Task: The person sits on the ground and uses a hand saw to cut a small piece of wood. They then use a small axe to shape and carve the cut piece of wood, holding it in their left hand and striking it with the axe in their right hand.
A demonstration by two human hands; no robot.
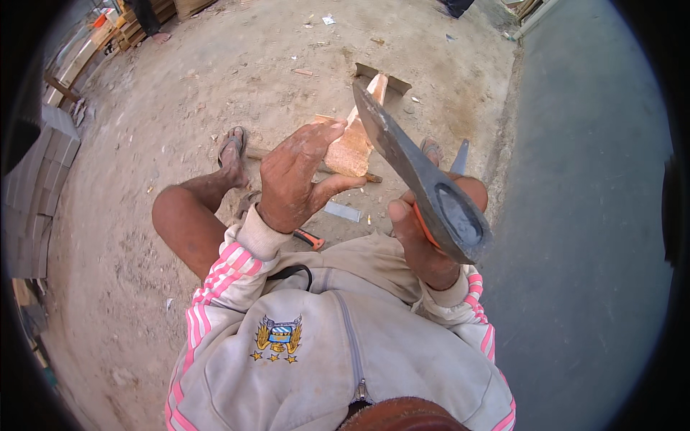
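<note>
My left hand [298, 169] is curved round the near end of a rough, pale piece of wood [352, 147], with fingers on its left side and the thumb by its lower edge. The wood narrows away from me, its far end at a dark folded plate [397, 81] on the ground. In my right hand [424, 241] is a hatchet [410, 158], seen from above with its dark blade slanting up to the left. Some orange shows at my fingers, under the hatchet head. The hatchet head is close to the camera and covers part of my right hand.
A tool with an orange and black handle [309, 238] lies between my legs. Beyond it are a grey metal strip [343, 211] and a stick [259, 153]. A bluish blade [461, 156] is by my right knee. Grey blocks [43, 172] stand left; a smooth grey surface [582, 215] runs along the right.
</note>
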